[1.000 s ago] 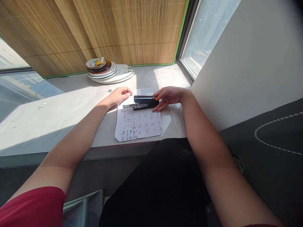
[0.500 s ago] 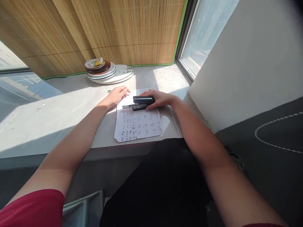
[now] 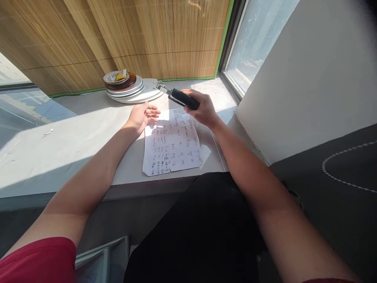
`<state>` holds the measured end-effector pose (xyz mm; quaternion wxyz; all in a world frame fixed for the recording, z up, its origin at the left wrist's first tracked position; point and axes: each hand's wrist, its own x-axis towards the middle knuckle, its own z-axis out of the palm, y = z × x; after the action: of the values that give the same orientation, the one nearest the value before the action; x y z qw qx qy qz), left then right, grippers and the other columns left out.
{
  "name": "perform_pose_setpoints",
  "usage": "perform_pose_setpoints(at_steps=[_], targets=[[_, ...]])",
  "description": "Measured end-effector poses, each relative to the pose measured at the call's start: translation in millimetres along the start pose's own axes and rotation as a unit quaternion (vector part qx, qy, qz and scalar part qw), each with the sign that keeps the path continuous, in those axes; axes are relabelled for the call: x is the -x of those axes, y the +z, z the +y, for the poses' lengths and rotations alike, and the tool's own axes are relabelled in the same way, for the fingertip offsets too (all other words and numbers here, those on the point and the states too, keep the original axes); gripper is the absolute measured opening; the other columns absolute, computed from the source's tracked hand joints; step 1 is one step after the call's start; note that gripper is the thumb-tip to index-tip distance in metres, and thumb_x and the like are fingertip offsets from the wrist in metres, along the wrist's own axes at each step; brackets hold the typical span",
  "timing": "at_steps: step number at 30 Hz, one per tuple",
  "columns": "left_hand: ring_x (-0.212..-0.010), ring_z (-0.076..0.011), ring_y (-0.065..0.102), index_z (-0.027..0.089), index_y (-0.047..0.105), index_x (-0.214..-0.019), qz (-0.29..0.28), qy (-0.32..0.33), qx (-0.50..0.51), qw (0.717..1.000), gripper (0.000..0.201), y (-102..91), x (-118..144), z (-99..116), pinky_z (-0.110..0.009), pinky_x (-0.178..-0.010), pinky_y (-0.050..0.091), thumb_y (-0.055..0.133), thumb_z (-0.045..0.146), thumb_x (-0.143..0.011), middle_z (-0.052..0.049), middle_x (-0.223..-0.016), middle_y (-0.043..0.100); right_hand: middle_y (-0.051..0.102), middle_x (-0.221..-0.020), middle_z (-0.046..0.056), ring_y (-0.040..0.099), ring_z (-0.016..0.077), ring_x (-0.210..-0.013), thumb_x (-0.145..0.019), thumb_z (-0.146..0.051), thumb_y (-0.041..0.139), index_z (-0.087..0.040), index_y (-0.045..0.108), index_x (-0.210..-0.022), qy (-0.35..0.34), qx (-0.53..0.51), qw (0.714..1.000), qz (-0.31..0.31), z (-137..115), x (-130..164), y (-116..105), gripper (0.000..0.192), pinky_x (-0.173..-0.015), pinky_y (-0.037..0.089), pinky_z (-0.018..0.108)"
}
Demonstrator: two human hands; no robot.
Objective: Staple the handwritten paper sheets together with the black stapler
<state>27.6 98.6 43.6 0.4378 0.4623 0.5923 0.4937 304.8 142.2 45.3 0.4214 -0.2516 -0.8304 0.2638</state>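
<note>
A black stapler is in my right hand, raised above the far edge of the paper and tilted. Its metal staple tray sticks out toward the left. Below it, a sheet of handwritten paper lies flat on the sill, with a torn notch in its near edge. My left hand rests at the paper's upper left corner, turned on its side with fingers apart, and nothing shows in it.
A stack of plates with a small yellow packet on top stands at the back. White scraps lie on the sill at left. A bamboo blind hangs behind; a white wall rises at right.
My right hand has lifted the stapler off the paper, up and away from me, and tilted it. My left hand has rolled onto its side near the paper's corner.
</note>
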Motion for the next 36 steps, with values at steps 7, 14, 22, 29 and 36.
perform_pose_setpoints(at_steps=[7,14,22,29,36], targets=[[-0.115,-0.0263,0.076,0.009,0.075,-0.099,-0.071,-0.053,0.099,0.991,0.048,-2.7,5.4,6.8,-0.044,-0.114,0.06,0.033,0.023,-0.118,-0.022,-0.116,0.079,0.07,-0.141,0.01,0.059,0.0349,-0.139,-0.094,-0.023,0.066,-0.03,0.068,-0.144,-0.068,0.169,0.978,-0.098,1.6,-0.9,15.2,0.051,-0.111,0.054,0.051],[-0.116,-0.0222,0.074,0.016,0.072,-0.1,-0.084,-0.049,0.124,0.987,0.033,-7.1,1.4,5.0,-0.045,-0.125,0.053,0.042,0.017,-0.114,-0.014,-0.114,0.078,0.068,-0.143,0.007,0.049,0.0381,-0.141,-0.102,-0.029,0.066,-0.035,0.059,-0.151,-0.166,0.269,0.937,-0.149,0.0,-2.8,21.4,0.05,-0.114,0.045,0.055],[-0.12,-0.0194,0.073,0.017,0.072,-0.104,-0.1,-0.082,0.146,0.981,0.024,-10.1,0.0,0.4,-0.036,-0.127,0.051,0.05,0.015,-0.11,-0.013,-0.115,0.079,0.066,-0.147,0.009,0.049,0.0382,-0.14,-0.11,-0.037,0.061,-0.033,0.056,-0.158,-0.222,0.331,0.904,-0.156,-0.9,-4.4,25.2,0.049,-0.109,0.047,0.056],[-0.128,-0.023,0.073,0.016,0.072,-0.112,-0.068,-0.084,0.199,0.974,0.018,-10.4,2.7,4.1,-0.043,-0.128,0.052,0.059,0.007,-0.106,-0.011,-0.106,0.082,0.067,-0.148,0.007,0.054,0.0381,-0.138,-0.106,-0.031,0.062,-0.035,0.058,-0.156,-0.193,0.339,0.914,-0.109,-0.1,-3.6,22.5,0.05,-0.107,0.048,0.057],[-0.132,-0.0223,0.072,0.005,0.075,-0.12,-0.048,-0.087,0.218,0.971,0.022,-10.5,5.4,8.0,-0.033,-0.117,0.06,0.064,-0.004,-0.103,-0.019,-0.122,0.081,0.071,-0.144,0.005,0.065,0.0318,-0.131,-0.1,-0.025,0.06,-0.031,0.074,-0.129,-0.046,0.209,0.977,0.014,20.7,-0.5,19.0,0.033,-0.103,0.057,0.051]])
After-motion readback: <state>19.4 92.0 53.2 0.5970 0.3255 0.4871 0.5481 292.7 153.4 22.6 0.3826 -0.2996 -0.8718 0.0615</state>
